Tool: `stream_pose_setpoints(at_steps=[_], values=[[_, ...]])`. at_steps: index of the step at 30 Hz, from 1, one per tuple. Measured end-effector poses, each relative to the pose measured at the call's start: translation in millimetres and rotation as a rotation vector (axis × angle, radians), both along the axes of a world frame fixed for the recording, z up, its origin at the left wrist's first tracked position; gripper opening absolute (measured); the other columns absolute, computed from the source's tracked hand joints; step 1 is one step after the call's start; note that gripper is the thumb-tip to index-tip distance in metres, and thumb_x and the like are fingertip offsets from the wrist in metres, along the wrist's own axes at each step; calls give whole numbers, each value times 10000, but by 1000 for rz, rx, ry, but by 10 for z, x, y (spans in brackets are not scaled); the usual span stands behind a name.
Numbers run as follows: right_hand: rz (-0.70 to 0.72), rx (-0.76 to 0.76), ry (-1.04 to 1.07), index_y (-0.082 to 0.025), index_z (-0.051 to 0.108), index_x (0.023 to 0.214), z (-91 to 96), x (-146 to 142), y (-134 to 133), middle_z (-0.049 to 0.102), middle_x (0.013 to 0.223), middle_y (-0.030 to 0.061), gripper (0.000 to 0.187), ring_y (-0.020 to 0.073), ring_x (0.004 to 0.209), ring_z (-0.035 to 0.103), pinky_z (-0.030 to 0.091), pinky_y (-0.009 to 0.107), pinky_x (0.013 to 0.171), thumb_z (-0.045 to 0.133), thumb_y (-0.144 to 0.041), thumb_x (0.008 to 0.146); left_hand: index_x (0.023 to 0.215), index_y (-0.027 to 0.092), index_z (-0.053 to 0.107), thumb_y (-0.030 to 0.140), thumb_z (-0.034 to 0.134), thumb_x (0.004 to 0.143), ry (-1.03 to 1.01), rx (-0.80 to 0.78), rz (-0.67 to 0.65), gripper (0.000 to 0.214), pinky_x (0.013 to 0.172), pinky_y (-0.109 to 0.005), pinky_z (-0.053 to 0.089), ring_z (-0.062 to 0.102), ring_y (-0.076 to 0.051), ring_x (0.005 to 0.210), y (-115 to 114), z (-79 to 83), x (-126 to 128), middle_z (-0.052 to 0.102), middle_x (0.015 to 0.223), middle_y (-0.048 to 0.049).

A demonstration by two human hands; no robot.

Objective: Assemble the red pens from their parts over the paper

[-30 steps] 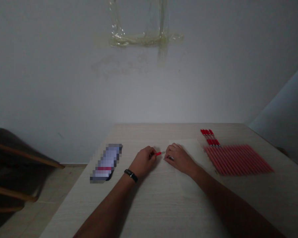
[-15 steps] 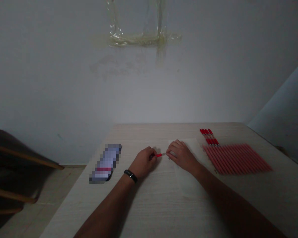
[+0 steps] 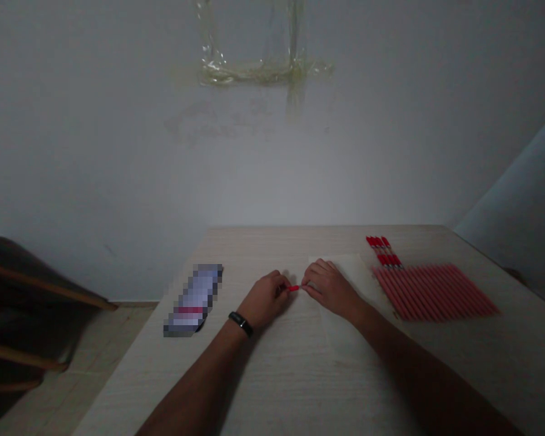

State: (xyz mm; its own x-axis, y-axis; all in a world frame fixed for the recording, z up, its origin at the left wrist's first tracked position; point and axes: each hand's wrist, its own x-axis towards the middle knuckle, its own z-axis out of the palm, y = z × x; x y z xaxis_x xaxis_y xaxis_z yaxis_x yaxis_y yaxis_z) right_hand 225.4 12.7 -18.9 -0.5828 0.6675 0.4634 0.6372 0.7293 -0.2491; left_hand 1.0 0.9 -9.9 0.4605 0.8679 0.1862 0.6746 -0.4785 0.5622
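My left hand is closed in a pinch on a small red pen-like piece, whose red end sticks out to the right of my fingertips. My right hand has its thumb and fingers pressed together at the thin, pale right end of that piece. What lies inside the right fingertips is too small to make out. Both hands rest low over the table, fingertips a short gap apart. A sheet of white paper lies partly under my right hand and forearm.
Several slim red sticks lie side by side on the table's right. Behind them sit several short red-ended pieces with pale middles. A pixelated phone is at the left. Beyond the pale table stands a wall.
My right fingertips have moved slightly left and my left hand slightly right, narrowing the gap between them. The red piece has shifted a little right and nearer to me.
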Motion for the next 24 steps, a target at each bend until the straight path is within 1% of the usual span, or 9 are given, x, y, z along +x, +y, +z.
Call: stream_pose_setpoints(at_steps=[6,8,12,15,18,24], values=[[45,-8,-35,-212,659,918,-12,9,15,670,944,44,61,230,972,546,384,375,864,667,-263,949,899,189,714,163,548,878,-4,-4,-24,169,752,-278,438,600,-173,819,3,3,6,645,908,-55],[60,-23,-1,-217,668,961,-14,21,14,677,970,45,61,230,988,549,387,374,873,659,-277,955,901,187,716,165,551,876,-7,-5,-17,168,741,-278,435,598,-175,814,5,7,3,647,899,-55],[66,-55,91,-228,659,1073,-9,66,11,680,1041,44,152,228,1037,550,391,375,903,688,-270,930,915,182,711,165,549,880,-31,-6,3,167,707,-273,424,589,-171,789,10,10,-4,648,884,-53],[34,-56,118,-217,652,986,-1,89,12,669,1000,44,105,224,1006,554,395,372,893,707,-216,897,902,183,710,166,549,885,-37,-4,-2,163,705,-268,421,583,-168,783,14,6,-6,642,882,-50],[31,-58,111,-212,636,901,10,81,7,657,952,40,59,220,979,554,397,364,875,687,-181,900,905,188,710,153,555,880,-40,0,-19,161,712,-263,420,584,-166,796,13,3,-2,639,891,-47],[10,-88,139,-215,644,924,-16,115,24,659,958,36,65,213,972,564,403,362,868,698,-197,894,911,187,708,147,550,882,-36,8,-15,166,720,-269,425,582,-170,802,4,10,-1,635,885,-46]])
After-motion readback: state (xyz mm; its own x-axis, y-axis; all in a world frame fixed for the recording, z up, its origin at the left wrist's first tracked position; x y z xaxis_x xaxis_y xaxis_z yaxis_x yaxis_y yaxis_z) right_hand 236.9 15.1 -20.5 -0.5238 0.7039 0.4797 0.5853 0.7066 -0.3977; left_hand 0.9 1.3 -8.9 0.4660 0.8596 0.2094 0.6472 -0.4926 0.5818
